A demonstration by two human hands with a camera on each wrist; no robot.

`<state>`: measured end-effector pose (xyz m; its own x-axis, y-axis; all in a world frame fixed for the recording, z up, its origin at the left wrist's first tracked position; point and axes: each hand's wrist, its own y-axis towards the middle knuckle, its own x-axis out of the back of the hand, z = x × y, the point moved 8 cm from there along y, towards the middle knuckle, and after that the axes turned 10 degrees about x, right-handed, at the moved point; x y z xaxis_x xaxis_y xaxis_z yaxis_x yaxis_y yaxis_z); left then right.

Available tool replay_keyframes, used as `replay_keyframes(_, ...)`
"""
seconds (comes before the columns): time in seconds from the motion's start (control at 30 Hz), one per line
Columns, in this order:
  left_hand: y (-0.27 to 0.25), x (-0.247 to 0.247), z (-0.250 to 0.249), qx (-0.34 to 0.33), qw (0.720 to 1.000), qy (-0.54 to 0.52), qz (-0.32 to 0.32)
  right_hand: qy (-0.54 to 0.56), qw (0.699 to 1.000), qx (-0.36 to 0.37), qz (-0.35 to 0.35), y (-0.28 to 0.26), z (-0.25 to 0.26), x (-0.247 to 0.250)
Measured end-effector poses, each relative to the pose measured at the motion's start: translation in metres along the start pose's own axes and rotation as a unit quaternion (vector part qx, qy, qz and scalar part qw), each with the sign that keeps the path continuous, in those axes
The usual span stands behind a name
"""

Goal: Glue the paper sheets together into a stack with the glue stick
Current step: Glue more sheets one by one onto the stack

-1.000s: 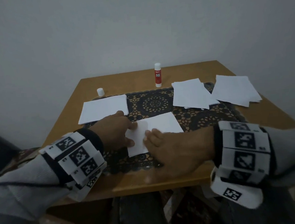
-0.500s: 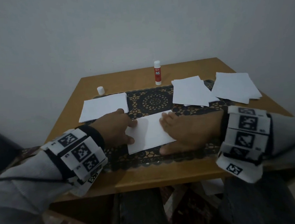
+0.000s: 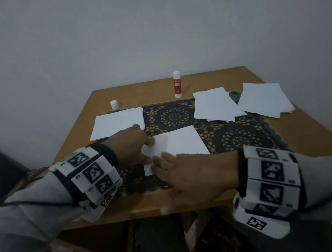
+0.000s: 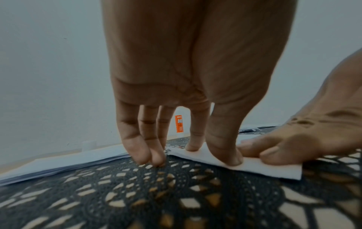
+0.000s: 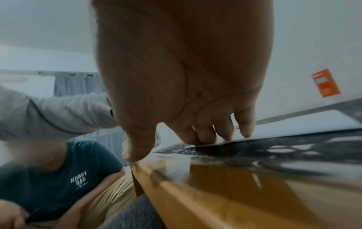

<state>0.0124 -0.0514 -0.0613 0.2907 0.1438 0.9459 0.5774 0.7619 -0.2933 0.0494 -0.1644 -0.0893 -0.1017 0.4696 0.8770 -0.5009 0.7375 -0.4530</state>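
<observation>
Both hands flat: left hand and right hand, fingers straight, press the white rectangular paper sheets beneath the fingertips. Pressing step; next needs the red-and-white glue stick, well beyond them.

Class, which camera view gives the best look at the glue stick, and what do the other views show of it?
The head view: the glue stick stands upright and whole at the table's far edge, uncapped end showing. In the left wrist view only its orange label shows between the fingers. In the right wrist view it is blurred and tilted.
</observation>
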Motion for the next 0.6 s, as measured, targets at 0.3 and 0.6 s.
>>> replay_keyframes(0.3, -0.007, -0.004, -0.001, 0.009, 1.0, 0.025, -0.001, 0.042, 0.987, -0.157, 0.005, -0.033, -0.083, 0.013)
replay_keyframes(0.6, -0.067, -0.036, -0.037, -0.074, 0.987, 0.116, 0.086, 0.002, 0.985, -0.174, 0.016, -0.026, -0.095, 0.015)
